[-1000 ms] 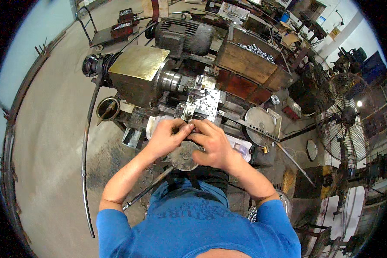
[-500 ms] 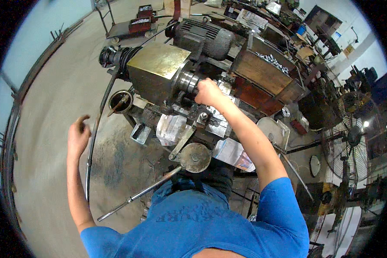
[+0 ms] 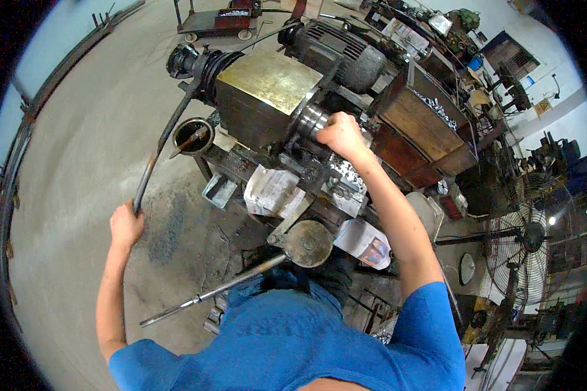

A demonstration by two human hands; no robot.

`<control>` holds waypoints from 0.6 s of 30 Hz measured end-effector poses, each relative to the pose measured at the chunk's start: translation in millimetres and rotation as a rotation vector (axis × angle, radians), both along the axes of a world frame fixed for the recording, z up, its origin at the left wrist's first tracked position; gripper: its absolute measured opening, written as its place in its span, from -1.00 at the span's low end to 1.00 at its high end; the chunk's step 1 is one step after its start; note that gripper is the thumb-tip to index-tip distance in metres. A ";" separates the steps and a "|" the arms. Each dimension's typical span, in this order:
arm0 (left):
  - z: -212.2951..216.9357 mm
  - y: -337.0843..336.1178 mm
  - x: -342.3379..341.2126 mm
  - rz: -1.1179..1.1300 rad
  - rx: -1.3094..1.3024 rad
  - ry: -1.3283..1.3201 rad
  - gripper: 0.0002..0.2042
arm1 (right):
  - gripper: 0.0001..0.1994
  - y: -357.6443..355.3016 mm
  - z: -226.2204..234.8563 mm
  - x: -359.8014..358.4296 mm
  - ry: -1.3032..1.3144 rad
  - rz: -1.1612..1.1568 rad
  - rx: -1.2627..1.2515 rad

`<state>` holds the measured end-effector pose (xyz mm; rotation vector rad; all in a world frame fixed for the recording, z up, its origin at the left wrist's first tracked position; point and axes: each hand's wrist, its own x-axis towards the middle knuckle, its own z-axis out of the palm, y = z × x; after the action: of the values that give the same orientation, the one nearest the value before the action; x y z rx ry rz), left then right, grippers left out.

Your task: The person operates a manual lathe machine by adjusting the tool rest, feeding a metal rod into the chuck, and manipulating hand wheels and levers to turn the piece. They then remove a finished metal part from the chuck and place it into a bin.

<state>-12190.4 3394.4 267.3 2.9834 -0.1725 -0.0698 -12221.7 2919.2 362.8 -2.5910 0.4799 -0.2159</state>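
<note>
My left hand is closed around the lower end of a long dark lever bar. The bar runs up to the rear of a lathe-like machine's headstock, a box with a brass-coloured top. At the shiny steel spindle nose, my right hand has its fingers curled in against the front. Whatever those fingers hold is hidden behind the hand. Below is a slide with metal chips, beside a round plate with a long metal handle.
Behind the headstock stands a dark electric motor. A wooden bin holding small metal parts is at the right. A pot with a brush and a small tray sit left of the slide. At far right stands a fan.
My left hand, open and apart from the lever bar before, now grips its end. The bar no longer extends below that hand. My right hand stays at the spindle nose while the whole view shifts.
</note>
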 end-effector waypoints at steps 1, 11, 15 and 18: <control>1.1 10.8 11.4 -0.031 0.068 -0.076 -0.81 | -0.72 0.1 3.4 -1.5 0.021 -0.004 0.008; -7.3 105.1 142.5 -0.072 0.336 -0.341 -0.77 | -0.76 -5.5 -4.1 -5.3 -0.040 0.053 -0.060; -20.8 37.8 114.3 -0.225 -0.321 -0.807 -0.76 | -0.74 -12.5 17.9 -62.1 -0.283 0.165 -0.125; -89.5 -47.1 70.2 -0.129 -0.778 -0.609 -0.76 | -0.87 -44.7 17.9 -124.7 -0.368 0.120 0.055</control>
<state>-12120.2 3347.3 177.8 2.1283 -0.3585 0.7189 -12346.4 2874.5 380.7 -2.4396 0.1932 -0.6145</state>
